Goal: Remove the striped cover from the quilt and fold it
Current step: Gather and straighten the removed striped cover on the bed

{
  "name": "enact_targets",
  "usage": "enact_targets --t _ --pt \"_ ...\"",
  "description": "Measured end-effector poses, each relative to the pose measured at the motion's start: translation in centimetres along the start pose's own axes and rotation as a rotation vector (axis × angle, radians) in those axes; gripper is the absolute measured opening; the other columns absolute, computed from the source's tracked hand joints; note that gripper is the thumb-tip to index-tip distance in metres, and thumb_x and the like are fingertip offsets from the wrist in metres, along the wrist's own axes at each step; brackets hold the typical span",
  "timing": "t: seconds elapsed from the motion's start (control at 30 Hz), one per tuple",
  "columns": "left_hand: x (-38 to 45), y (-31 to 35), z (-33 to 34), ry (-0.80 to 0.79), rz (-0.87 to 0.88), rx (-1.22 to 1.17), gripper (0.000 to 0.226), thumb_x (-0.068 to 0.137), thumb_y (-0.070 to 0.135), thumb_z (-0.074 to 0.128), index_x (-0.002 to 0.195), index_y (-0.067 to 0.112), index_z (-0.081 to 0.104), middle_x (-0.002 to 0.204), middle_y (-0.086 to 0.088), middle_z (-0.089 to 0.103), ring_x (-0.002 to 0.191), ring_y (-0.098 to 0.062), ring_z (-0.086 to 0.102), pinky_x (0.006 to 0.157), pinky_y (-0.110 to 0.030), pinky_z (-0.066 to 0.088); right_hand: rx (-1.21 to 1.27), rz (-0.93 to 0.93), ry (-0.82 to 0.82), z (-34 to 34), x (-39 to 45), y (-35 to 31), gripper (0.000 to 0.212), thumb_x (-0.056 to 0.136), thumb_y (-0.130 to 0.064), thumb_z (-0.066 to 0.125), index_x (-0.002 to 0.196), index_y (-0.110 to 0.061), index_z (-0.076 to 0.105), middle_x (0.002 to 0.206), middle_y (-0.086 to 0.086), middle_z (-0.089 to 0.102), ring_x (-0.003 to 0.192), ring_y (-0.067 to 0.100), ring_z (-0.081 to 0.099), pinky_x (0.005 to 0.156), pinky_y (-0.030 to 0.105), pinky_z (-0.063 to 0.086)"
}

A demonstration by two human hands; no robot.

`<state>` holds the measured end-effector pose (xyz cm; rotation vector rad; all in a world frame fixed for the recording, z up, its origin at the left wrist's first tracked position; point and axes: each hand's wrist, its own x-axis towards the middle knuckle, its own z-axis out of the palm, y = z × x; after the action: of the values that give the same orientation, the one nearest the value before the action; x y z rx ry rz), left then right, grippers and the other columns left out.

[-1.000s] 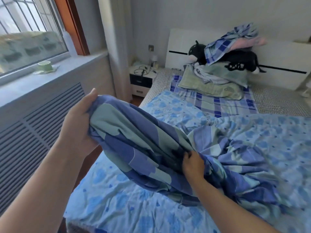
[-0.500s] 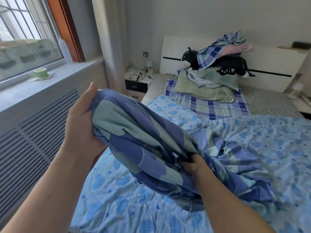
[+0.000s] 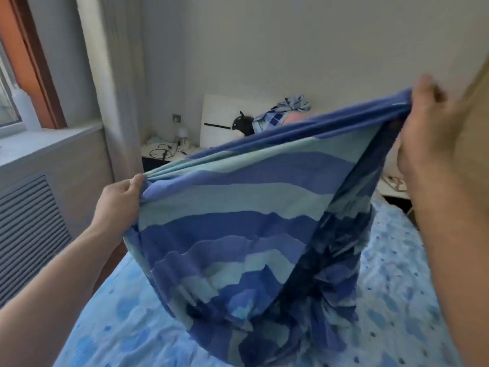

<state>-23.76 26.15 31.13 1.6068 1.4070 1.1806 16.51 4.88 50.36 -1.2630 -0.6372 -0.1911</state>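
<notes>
1. The striped cover [image 3: 238, 221], stretched between the left hand [image 3: 117, 205] and the raised right hand [image 3: 428, 125], blocks pretty much the whole middle.
2. Open air above its top edge.
3. Radiator grille [image 3: 29, 231] hems in the left.
4. Quilt [image 3: 127, 327] lies right below.

The bed [image 3: 391, 300] fills the lower half of the room, spread with a light blue quilt [image 3: 127, 321] printed with darker blue blotches. The striped cover [image 3: 238, 234] hangs down at the middle, its bunched lower end resting on the quilt toward 6 o'clock. At 12 o'clock, a black plush toy [image 3: 242, 125] and checked cloth [image 3: 275, 119] sit against the white headboard [image 3: 219, 120].
</notes>
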Motion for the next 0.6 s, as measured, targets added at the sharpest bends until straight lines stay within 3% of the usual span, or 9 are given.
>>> enact_targets --t 0.03,0.1,0.2,0.27,0.33,0.4,0.43,0.5,0.6 --pt "1.1 1.5 1.0 0.001 0.055 0.007 0.052 0.091 0.058 0.047 0.075 0.012 0.067 0.061 -0.003 0.059 0.060 -0.023 0.051 0.061 -0.037 0.044 0.019 -0.070 0.026 -0.3 1.4 -2.3 0.030 0.085 -0.042 0.059 0.061 -0.028 0.069 0.059 -0.007 0.060 0.059 0.002 0.052 0.056 0.021 0.041" --pt "3.1 4.1 2.7 0.005 0.122 0.013 0.055 0.091 0.054 0.047 0.071 0.005 0.062 0.063 -0.010 0.058 0.065 -0.027 0.054 0.065 -0.040 0.045 -0.096 0.001 0.019 -0.5 2.9 -3.7 0.028 0.089 -0.031 0.056 0.071 -0.014 0.070 0.064 0.004 0.065 0.053 -0.003 0.051 0.048 0.011 0.039" --pt "6.0 6.4 3.7 0.031 0.191 0.136 0.054 0.095 0.049 0.047 0.063 0.007 0.058 0.062 -0.011 0.055 0.066 -0.030 0.051 0.065 -0.039 0.038 -0.185 0.379 -0.094 -2.2 4.1 -1.7 0.016 0.091 -0.017 0.054 0.076 -0.020 0.057 0.075 0.003 0.056 0.062 0.009 0.053 0.047 0.018 0.046" --pt "7.3 7.2 3.5 0.065 0.219 0.214 0.056 0.095 0.052 0.047 0.056 0.013 0.053 0.059 -0.008 0.048 0.055 -0.024 0.040 0.064 -0.037 0.034 -0.305 0.383 -0.087 -4.1 4.2 -1.7 0.017 0.091 -0.017 0.052 0.074 -0.021 0.053 0.082 0.005 0.054 0.064 0.012 0.050 0.053 0.024 0.043" --pt "7.9 7.8 3.4 0.068 0.216 0.286 0.054 0.094 0.053 0.047 0.057 0.015 0.058 0.065 -0.014 0.053 0.052 -0.024 0.042 0.062 -0.037 0.037 -0.385 0.302 -0.118 -5.0 2.9 -2.2 0.019 0.088 -0.019 0.053 0.069 -0.018 0.052 0.072 0.005 0.049 0.060 0.013 0.043 0.053 0.027 0.034" --pt "7.8 8.4 3.7 0.052 0.171 0.330 0.049 0.094 0.049 0.050 0.080 0.008 0.073 0.089 -0.025 0.066 0.074 -0.039 0.061 0.073 -0.041 0.045 -0.375 0.304 -0.194 -5.3 0.4 -1.8 0.012 0.086 -0.017 0.054 0.075 -0.015 0.058 0.069 0.008 0.049 0.062 0.016 0.046 0.056 0.030 0.041" --pt "7.6 8.8 4.0 0.064 0.128 0.322 0.048 0.093 0.047 0.052 0.094 0.004 0.075 0.101 -0.029 0.066 0.090 -0.044 0.064 0.080 -0.043 0.047 -0.326 0.343 -0.238 -5.5 -1.0 -1.4 0.011 0.086 -0.014 0.054 0.076 -0.013 0.059 0.070 0.010 0.050 0.063 0.018 0.049 0.057 0.032 0.046" --pt "5.7 10.3 5.2 0.079 0.113 0.308 0.043 0.092 0.039 0.050 0.106 0.005 0.073 0.110 -0.030 0.065 0.102 -0.046 0.062 0.086 -0.045 0.048 -0.257 0.462 -0.276 -6.2 -3.2 -0.6 0.016 0.085 -0.010 0.055 0.070 -0.012 0.056 0.063 0.008 0.051 0.059 0.020 0.050 0.054 0.031 0.044" --pt "-1.7 14.1 8.7 0.078 0.349 0.223 0.036 0.097 0.032 0.042 0.085 0.008 0.067 0.088 -0.022 0.066 0.080 -0.038 0.059 0.070 -0.042 0.045 -0.132 0.571 -0.353 -7.0 -5.3 -0.2 0.028 0.089 -0.011 0.061 0.062 -0.014 0.055 0.048 0.001 0.054 0.045 0.017 0.052 0.046 0.021 0.040"
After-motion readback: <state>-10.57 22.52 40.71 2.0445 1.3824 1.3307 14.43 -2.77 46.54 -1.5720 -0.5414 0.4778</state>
